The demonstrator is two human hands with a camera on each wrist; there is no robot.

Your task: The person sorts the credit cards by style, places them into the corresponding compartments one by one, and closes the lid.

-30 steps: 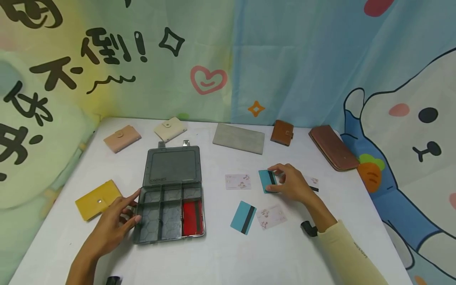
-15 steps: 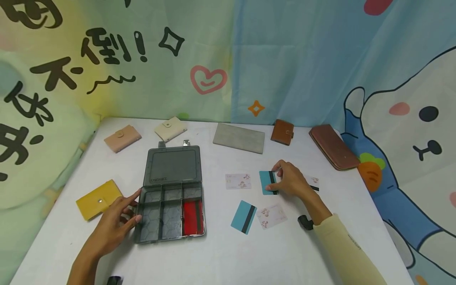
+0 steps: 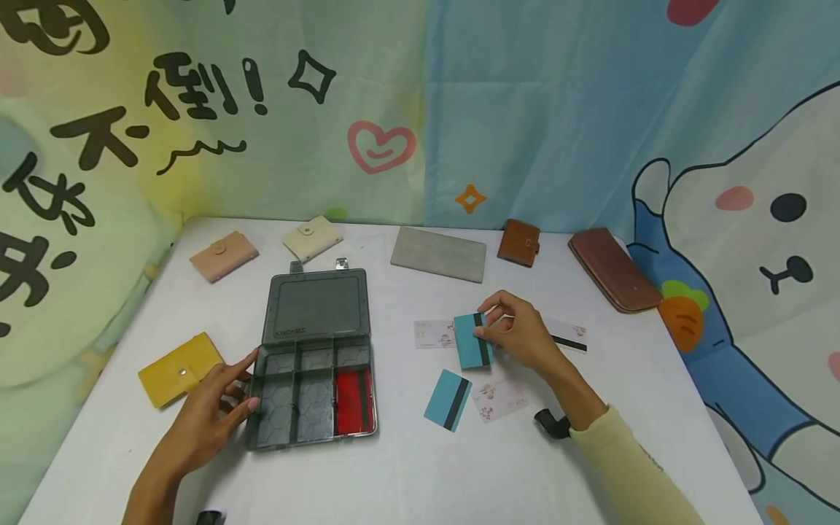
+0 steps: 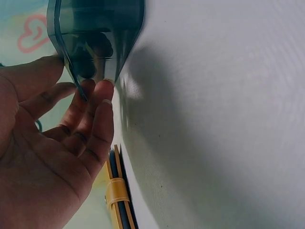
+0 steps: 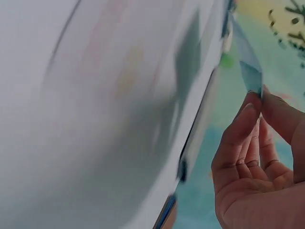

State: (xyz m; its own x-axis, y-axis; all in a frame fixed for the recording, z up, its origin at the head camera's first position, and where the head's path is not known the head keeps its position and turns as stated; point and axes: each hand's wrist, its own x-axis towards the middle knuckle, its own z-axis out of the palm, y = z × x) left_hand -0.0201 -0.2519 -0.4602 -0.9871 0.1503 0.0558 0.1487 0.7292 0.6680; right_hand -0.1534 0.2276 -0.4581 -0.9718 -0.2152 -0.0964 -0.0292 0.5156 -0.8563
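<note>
In the head view my right hand [image 3: 515, 332] pinches a teal card [image 3: 467, 346] with a dark stripe between thumb and fingertips. The right wrist view shows this card [image 5: 248, 62] raised off the cloth, its shadow below. My left hand [image 3: 206, 412] touches the left wall of a grey see-through compartment box [image 3: 274, 412], its lid laid back. In the left wrist view the fingertips meet the box's end [image 4: 114, 28]. A red card [image 3: 349, 408] with a dark stripe lies in the front right compartment. Another teal card [image 3: 448, 401] lies on the table near a pale flowered card [image 3: 500, 401].
Another flowered card [image 3: 429, 334] is partly behind the held card; a striped pale card [image 3: 572, 335] lies right. Around stand a yellow wallet [image 3: 177, 368], pink wallet [image 3: 223, 257], cream wallet [image 3: 311, 237], grey flat wallet [image 3: 438, 254], small brown wallet [image 3: 520, 243] and long brown wallet [image 3: 613, 270].
My right hand has picked up the teal card and moved it left, now overlapping the flowered card. More of the striped pale card shows. The left hand and box stay put.
</note>
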